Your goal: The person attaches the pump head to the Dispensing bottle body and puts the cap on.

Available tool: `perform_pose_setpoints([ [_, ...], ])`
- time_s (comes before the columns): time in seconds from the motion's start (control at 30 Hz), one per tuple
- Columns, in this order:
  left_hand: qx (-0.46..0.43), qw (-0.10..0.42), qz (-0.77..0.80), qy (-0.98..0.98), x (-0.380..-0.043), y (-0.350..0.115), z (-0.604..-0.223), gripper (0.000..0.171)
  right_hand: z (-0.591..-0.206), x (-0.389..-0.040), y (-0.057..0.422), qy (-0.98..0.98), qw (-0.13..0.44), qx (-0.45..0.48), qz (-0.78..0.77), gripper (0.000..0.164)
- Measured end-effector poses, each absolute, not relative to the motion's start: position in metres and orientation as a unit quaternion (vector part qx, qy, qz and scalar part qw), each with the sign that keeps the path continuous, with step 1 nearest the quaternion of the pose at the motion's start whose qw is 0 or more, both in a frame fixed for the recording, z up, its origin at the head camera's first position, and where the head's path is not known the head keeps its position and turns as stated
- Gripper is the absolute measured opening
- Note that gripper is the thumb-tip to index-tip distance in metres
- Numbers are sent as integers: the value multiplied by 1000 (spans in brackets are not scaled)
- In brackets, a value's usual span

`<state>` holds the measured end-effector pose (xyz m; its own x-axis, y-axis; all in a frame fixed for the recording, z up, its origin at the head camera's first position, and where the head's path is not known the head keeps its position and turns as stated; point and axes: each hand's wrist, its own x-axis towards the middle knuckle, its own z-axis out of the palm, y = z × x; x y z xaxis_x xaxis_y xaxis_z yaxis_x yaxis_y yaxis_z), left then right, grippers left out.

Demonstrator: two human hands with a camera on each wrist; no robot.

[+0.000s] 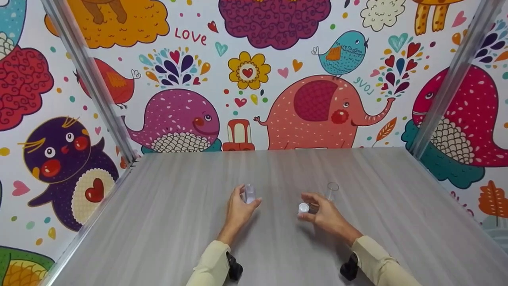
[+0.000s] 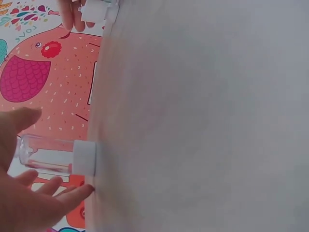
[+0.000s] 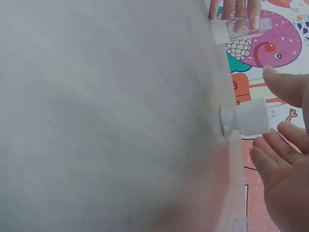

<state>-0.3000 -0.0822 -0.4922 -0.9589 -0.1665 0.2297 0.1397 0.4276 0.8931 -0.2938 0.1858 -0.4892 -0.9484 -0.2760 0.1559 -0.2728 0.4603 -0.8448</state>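
1. On the grey table [image 1: 278,250], near the middle: clear bottle [image 1: 250,194], upright, white end [image 2: 84,158] down, narrower clear tip up.
2. Left hand [image 1: 239,210] around bottle, thumb one side, fingers the other. Loose, spread, not clamped on it; light contact can't be told.
3. White cap [image 1: 303,208] on table to the right of bottle, well apart from it. Right wrist view: wide white block above a round white disc, small clear tip on top.
4. Right hand [image 1: 325,214] around white cap, thumb and fingers parted, fingers fairly straight. Not gripping; fingertips very near the block, touch can't be told.
5. Clear cup [image 1: 331,194] on table just beyond right hand, round rim up, lower part partly hidden by the hand.
6. Cream sleeves [image 1: 210,260] on both arms, black device [image 1: 235,268] on left wrist, matching device [image 1: 349,268] on right.
7. Behind table: cartoon wall [image 1: 254,35] with purple whale [image 1: 178,115] and coral elephant [image 1: 309,131]; metal post [image 1: 93,83] at left, second post [image 1: 452,75] at right.
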Motion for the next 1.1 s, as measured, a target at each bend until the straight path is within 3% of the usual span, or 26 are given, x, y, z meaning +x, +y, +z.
perform_pose_setpoints([
  [0.47, 49, 149, -559, -814, -306, -73, -494, 60, -493, -294, 178, 811, 13, -150, -566, 64],
  [0.83, 70, 159, -559, -811, -308, -74, -494, 49, -497, -294, 174, 800, 35, -91, -592, 61],
  [1.1, 56, 153, -548, -820, -306, -76, -496, 46, -500, -295, 173, 815, 3, -72, -575, 47],
])
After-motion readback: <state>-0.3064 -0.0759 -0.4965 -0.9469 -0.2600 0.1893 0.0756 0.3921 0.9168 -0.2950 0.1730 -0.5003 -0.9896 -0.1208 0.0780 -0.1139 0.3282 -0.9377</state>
